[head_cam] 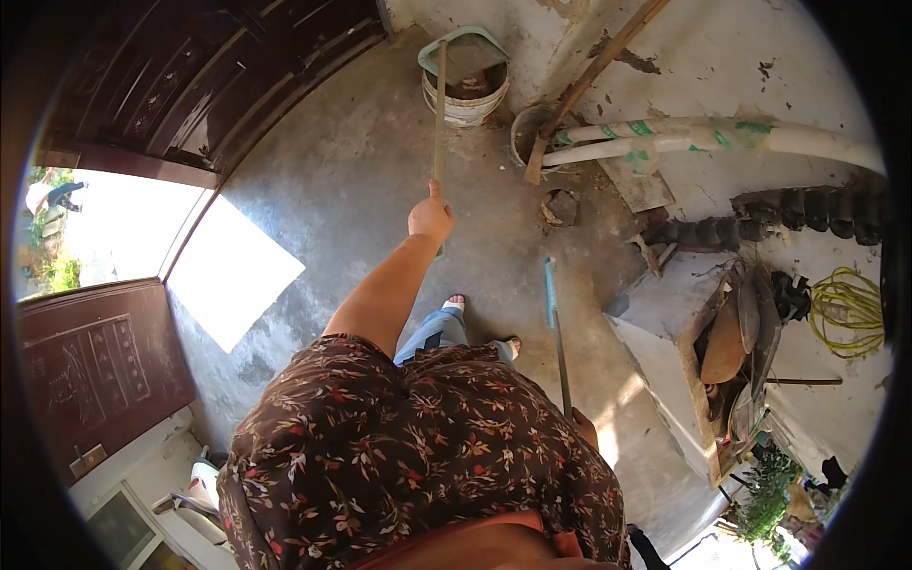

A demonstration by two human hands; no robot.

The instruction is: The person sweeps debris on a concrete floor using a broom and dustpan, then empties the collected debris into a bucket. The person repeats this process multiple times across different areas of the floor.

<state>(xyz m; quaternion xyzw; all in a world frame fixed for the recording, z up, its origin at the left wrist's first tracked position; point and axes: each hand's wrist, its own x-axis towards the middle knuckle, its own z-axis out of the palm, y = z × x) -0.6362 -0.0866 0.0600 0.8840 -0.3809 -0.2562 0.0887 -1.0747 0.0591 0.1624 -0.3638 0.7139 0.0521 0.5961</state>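
Observation:
My left hand is stretched forward and grips the pole of a long-handled dustpan, thumb along the pole. The dustpan's pale green pan is over the mouth of a white bucket; I cannot tell whether it touches the rim. Brownish matter shows inside the bucket. Low at my right side, my right hand, partly hidden by my patterned shirt, holds the grey handle of a broom. The broom's light blue head is down by the concrete floor, right of my feet.
Right of the bucket stands another bucket with a wooden-handled tool and white pipes at it. A white block structure holds old tools; a yellow-green hose hangs nearby. Dark red doors stand left, with sunlight between them.

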